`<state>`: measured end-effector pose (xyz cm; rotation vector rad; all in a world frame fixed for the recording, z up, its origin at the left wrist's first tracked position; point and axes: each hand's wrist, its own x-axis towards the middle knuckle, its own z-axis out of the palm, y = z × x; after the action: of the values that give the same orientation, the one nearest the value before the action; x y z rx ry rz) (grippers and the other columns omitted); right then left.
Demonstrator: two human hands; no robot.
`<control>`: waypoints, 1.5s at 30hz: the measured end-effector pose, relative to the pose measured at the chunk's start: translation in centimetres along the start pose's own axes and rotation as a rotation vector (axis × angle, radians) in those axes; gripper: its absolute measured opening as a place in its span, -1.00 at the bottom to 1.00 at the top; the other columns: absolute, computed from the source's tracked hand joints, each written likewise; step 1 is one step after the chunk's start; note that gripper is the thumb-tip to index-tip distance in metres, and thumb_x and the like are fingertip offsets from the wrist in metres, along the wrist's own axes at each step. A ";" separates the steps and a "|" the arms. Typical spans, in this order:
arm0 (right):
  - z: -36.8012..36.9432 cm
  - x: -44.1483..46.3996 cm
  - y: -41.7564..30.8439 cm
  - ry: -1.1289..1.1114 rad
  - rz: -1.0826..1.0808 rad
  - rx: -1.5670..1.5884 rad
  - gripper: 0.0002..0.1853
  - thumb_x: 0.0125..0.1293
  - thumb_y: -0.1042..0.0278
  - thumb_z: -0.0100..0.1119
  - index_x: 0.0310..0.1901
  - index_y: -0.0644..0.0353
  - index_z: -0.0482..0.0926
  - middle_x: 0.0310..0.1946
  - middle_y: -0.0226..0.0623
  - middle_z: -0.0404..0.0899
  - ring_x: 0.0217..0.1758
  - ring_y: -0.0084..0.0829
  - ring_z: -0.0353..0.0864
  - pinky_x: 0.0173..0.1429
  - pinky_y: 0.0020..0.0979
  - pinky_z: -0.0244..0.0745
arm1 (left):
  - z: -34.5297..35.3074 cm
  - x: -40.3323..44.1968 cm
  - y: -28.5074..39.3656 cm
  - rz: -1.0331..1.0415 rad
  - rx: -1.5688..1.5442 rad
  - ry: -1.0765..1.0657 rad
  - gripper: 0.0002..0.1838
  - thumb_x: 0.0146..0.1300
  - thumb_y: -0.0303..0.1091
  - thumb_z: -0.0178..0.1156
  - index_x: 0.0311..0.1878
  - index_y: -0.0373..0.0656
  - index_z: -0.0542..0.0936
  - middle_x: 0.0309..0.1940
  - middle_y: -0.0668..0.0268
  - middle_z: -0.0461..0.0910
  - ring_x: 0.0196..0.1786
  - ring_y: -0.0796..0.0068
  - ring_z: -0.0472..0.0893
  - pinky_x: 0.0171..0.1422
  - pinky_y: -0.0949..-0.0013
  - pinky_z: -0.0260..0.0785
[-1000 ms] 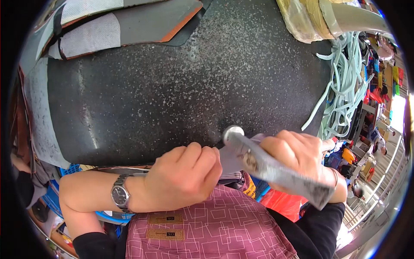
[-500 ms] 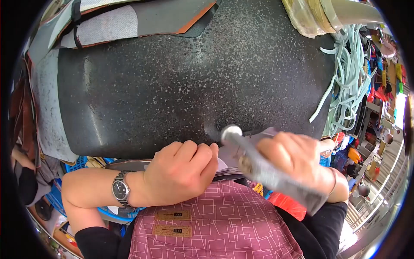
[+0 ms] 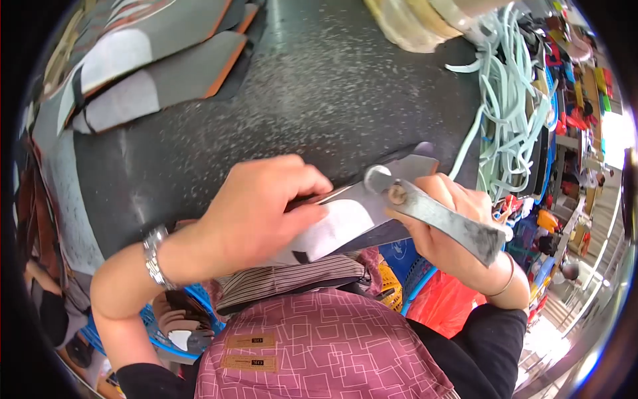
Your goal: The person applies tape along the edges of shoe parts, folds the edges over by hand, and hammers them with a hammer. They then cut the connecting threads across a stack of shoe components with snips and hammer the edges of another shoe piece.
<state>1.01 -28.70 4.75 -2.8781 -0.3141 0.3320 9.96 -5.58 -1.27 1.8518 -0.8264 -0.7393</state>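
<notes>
Left hand (image 3: 262,199): thumb, fingers parted around panel (image 3: 352,214) at its three o'clock; pinch firm, can't tell. My right hand (image 3: 435,246) curls at hammer (image 3: 446,221), probably heavy. Panel likely light, bendy; best held by edges.

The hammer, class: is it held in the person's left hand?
No, the hammer is gripped in the right hand, while the left hand is at the edge of the flat grey piece.

Far left on the worktop (image 3: 299,86), stacked pieces (image 3: 186,66) were laid; along the right edge, strips (image 3: 508,100) were heaped! Up front, between left hand (image 3: 259,206) and right hand (image 3: 465,199), a panel (image 3: 335,226) was held.
</notes>
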 end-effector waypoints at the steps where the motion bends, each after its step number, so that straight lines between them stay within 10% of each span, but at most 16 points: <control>1: -0.3 0.3 0.5 -0.009 0.006 0.110 -0.78 0.20 0.24 0.40 -0.28 0.16 0.60 -0.41 -0.23 0.60 -0.49 -0.20 0.62 -0.45 -0.27 0.45 | 0.5 -0.5 -0.2 0.100 0.095 0.049 -0.80 0.12 -0.50 0.31 -0.15 -0.22 0.65 -0.44 0.22 0.56 -0.41 0.25 0.58 -0.33 0.34 0.43; 4: 0.0 1.8 1.0 0.160 -0.206 0.131 -0.79 0.07 0.32 0.32 -0.25 0.02 0.51 -0.52 -0.42 0.37 -0.57 -0.41 0.56 -0.59 -0.38 0.41 | 2.2 -1.5 -0.3 0.465 0.625 0.170 -0.85 0.13 -0.49 0.26 -0.24 -0.32 0.63 -0.48 0.30 0.46 -0.45 0.39 0.50 -0.49 0.42 0.31; 11: 0.9 1.9 0.0 0.149 -0.287 0.052 -0.75 0.02 0.31 0.28 -0.37 0.11 0.38 -0.59 -0.44 0.28 -0.62 -0.49 0.47 -0.62 -0.43 0.37 | 3.4 -2.1 -0.2 0.555 0.986 0.186 -0.85 0.12 -0.43 0.31 -0.27 -0.31 0.65 -0.46 0.27 0.45 -0.45 0.40 0.48 -0.50 0.43 0.29; 14: 2.2 0.9 -1.6 0.153 -0.243 -0.053 -0.75 -0.02 0.31 0.26 -0.38 0.11 0.37 -0.59 -0.46 0.24 -0.64 -0.55 0.41 -0.66 -0.46 0.28 | 1.4 -2.7 -1.6 0.281 0.356 0.187 -0.70 0.00 -0.37 0.28 -0.14 -0.20 0.61 -0.41 0.38 0.47 -0.40 0.47 0.54 -0.46 0.43 0.37; 25: 1.2 2.7 -1.8 0.070 -0.338 0.160 -0.71 -0.02 0.30 0.34 -0.35 0.15 0.41 -0.59 -0.40 0.31 -0.65 -0.42 0.48 -0.62 -0.38 0.37 | 2.8 -5.0 -1.6 0.660 1.041 0.229 -0.74 0.02 -0.42 0.24 -0.21 -0.33 0.64 -0.42 0.31 0.44 -0.44 0.49 0.44 -0.49 0.49 0.15; 32: 2.2 2.2 -3.4 0.079 -0.310 0.049 -0.76 0.05 0.27 0.31 -0.37 0.11 0.42 -0.58 -0.43 0.30 -0.65 -0.48 0.46 -0.66 -0.39 0.34 | 0.2 -6.6 -2.1 0.280 0.434 0.156 -0.81 0.01 -0.35 0.23 -0.30 -0.20 0.55 -0.53 0.38 0.28 -0.42 0.44 0.41 -0.41 0.41 0.20; 42: 1.6 3.6 -6.3 0.070 -0.366 0.185 -0.73 -0.03 0.32 0.29 -0.40 0.12 0.35 -0.60 -0.43 0.26 -0.64 -0.46 0.47 -0.64 -0.40 0.35 | 1.7 -8.3 -3.3 0.711 1.047 0.335 -0.90 0.07 -0.41 0.22 -0.49 -0.17 0.51 -0.55 0.38 0.35 -0.51 0.48 0.38 -0.43 0.42 0.15; 45: 2.4 2.8 -8.0 0.012 -0.356 0.004 -0.74 0.01 0.29 0.29 -0.39 0.09 0.36 -0.59 -0.46 0.26 -0.62 -0.49 0.47 -0.65 -0.43 0.33 | 0.5 -8.6 -3.4 0.377 0.508 0.234 -0.85 -0.04 -0.36 0.17 -0.56 -0.03 0.37 -0.58 0.43 0.14 -0.51 0.50 0.27 -0.40 0.38 0.11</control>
<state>1.59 -19.96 3.94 -2.7457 -0.8062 0.2489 5.22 2.12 -3.37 2.0802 -1.2405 -0.0695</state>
